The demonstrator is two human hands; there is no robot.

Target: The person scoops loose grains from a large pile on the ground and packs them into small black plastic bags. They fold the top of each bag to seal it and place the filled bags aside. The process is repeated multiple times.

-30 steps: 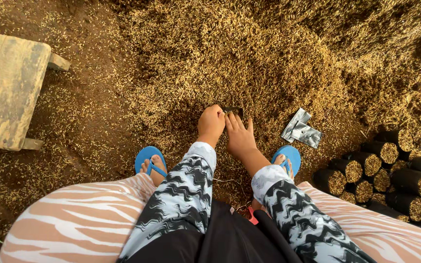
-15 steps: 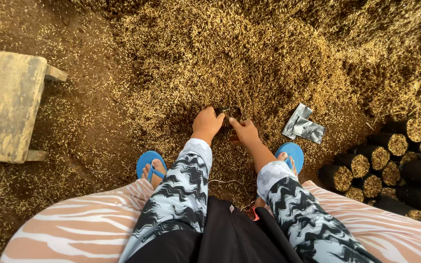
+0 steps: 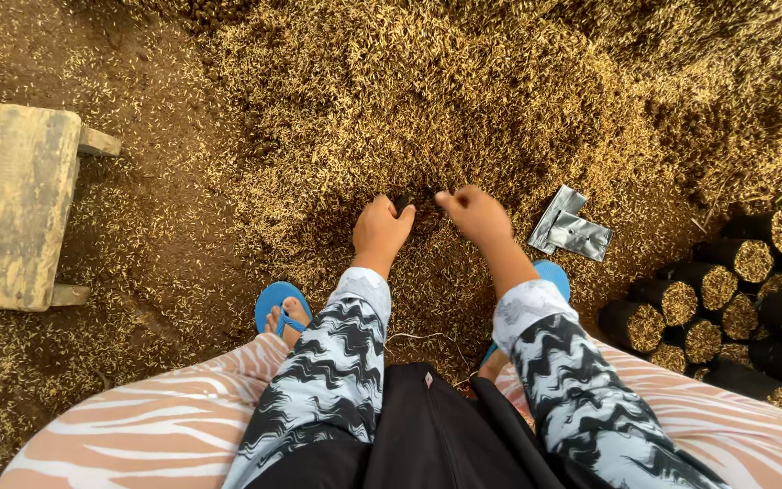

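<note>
Two hands reach down together into the husk pile in the head view, and we see them side by side but not touching. Our left hand (image 3: 380, 228) has its fingers curled around a small dark bag (image 3: 403, 201), of which only the top edge shows above the thumb, so the hand is clamped on it. Our right hand (image 3: 474, 214) sits just beside, its fingers pinched loosely at the tips near the bag's mouth; we cannot tell whether they hold any husk. The bag lies at the near edge of the heap of rice husk (image 3: 463, 91), which spreads across the far and right part of the ground. Both arms wear grey-and-black zigzag sleeves, and below them our knees are covered in pink striped cloth. Blue sandals show on both feet: the left sandal (image 3: 279, 306) near the left sleeve, the right sandal (image 3: 556, 275) partly hidden by the right forearm. Just right of the right hand lies a flat silvery packet (image 3: 572, 233) on the husk. Farther right, near the edge, a stack of filled dark bags (image 3: 726, 308) lies on its side, husk showing at the open ends. At far left stands a worn wooden stool (image 3: 11, 204).
</note>
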